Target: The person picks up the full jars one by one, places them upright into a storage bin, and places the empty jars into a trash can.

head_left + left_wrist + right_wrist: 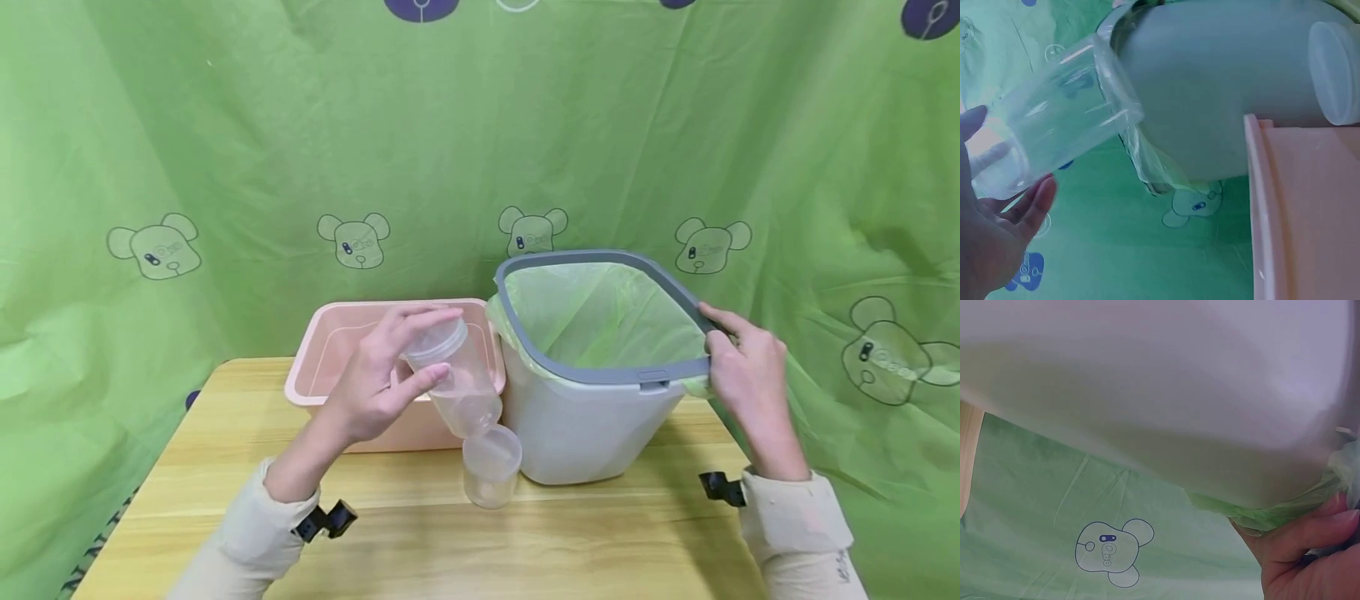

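Observation:
A clear plastic cup (pixel 463 392) leans at a tilt in my left hand (pixel 381 375), which grips it near its round top end. In the left wrist view the same cup (pixel 1066 106) reaches from the thumb and fingers toward the bin. Just below its lower end, a smaller clear plastic cup (pixel 492 471) stands on the table. My right hand (pixel 746 367) grips the grey rim (pixel 678 292) of a white trash bin (pixel 577 429) at its right corner. A thin green bag (pixel 600 321) lines the bin and folds over its rim.
A pink plastic basin (pixel 300 375) stands left of the bin, close against it and partly behind my left hand. Both stand on a wooden table (pixel 405 533). Behind the table hangs a green curtain (pixel 435 158) with bear prints.

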{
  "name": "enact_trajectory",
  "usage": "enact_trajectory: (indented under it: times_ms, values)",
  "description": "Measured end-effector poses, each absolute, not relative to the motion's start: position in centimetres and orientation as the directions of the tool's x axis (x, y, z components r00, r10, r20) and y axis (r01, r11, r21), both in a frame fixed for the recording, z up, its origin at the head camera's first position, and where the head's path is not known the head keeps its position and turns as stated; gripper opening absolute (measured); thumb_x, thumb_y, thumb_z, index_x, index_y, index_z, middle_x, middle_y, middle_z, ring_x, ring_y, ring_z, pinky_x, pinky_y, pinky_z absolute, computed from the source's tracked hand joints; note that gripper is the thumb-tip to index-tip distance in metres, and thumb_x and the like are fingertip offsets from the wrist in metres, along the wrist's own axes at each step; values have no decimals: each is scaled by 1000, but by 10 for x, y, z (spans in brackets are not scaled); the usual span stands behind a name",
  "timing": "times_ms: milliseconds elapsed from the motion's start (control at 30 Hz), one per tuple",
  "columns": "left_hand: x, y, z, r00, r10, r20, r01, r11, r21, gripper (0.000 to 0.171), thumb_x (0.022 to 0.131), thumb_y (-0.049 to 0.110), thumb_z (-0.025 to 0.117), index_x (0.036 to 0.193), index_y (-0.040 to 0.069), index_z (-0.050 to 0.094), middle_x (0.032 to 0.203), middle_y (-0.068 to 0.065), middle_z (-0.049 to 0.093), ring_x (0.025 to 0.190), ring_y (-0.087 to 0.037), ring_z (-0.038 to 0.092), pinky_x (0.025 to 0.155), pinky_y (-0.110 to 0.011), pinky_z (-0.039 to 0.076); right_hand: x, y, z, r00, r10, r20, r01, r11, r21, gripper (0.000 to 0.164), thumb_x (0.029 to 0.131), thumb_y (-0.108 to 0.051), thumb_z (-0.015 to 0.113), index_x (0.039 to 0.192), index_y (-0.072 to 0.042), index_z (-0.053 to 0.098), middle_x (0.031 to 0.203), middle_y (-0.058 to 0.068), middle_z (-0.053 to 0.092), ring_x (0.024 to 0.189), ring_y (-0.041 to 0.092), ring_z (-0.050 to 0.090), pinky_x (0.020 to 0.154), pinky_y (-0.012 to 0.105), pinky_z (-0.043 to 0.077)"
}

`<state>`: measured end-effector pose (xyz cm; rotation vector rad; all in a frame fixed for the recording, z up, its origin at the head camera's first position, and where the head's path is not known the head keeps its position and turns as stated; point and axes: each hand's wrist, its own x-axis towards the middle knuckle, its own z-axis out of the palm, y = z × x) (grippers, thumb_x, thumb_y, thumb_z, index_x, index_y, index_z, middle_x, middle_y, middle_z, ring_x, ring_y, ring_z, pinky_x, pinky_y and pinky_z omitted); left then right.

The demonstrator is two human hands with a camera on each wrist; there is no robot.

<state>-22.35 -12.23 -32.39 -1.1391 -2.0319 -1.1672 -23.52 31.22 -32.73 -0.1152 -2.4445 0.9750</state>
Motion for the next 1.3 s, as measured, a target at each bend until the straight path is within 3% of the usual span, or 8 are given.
enact_trajectory:
  times_ms: [100, 233, 533, 700, 933, 1300]
  values:
    - [-224, -119, -314, -474, 360, 804, 880, 209, 426, 50, 98, 28, 63, 142, 5, 57, 142, -17, 55, 116, -25, 60, 84, -37, 58, -235, 312, -328, -874, 254, 413, -103, 735, -670, 54, 98, -11, 41, 149, -14, 56, 121, 35, 65, 39, 13, 34, 34, 32, 33]
    - [-223, -114, -303, -442, 289, 849, 896, 173, 408, 51, 98, 28, 60, 142, 2, 54, 142, -19, 54, 127, -28, 54, 99, -48, 53, -235, 313, -328, -871, 258, 418, -102, 737, -668, 54, 97, -11, 40, 149, -14, 57, 118, 34, 65, 39, 13, 33, 34, 32, 32]
    - [-223, -98, -288, -404, 201, 893, 915, 86, 395, 54, 91, 10, 58, 142, -6, 47, 141, -25, 49, 120, -29, 55, 92, -42, 57, -236, 313, -328, -852, 265, 452, -113, 749, -653, 53, 97, -10, 41, 146, -14, 61, 107, 31, 68, 40, 13, 34, 35, 31, 31]
    - [-227, -88, -287, -391, 200, 899, 920, 106, 376, 57, 93, 15, 62, 144, -3, 46, 142, -25, 48, 124, -29, 52, 93, -42, 56, -236, 312, -328, -854, 264, 448, -113, 747, -655, 53, 97, -11, 42, 146, -14, 60, 112, 33, 68, 40, 13, 34, 35, 31, 31]
    - [-233, -75, -292, -380, 201, 903, 923, 146, 356, 61, 90, 15, 67, 146, 1, 48, 145, -23, 43, 134, -29, 44, 108, -45, 46, -235, 312, -328, -856, 264, 444, -110, 747, -656, 53, 97, -11, 41, 147, -14, 59, 112, 33, 67, 40, 14, 33, 35, 32, 31]
    - [-239, -56, -302, -411, 239, 880, 910, 167, 380, 61, 90, 13, 74, 146, 9, 50, 147, -20, 43, 139, -28, 42, 116, -50, 38, -237, 311, -329, -861, 265, 435, -101, 748, -656, 54, 97, -11, 41, 148, -14, 58, 117, 35, 66, 41, 15, 33, 35, 32, 31]
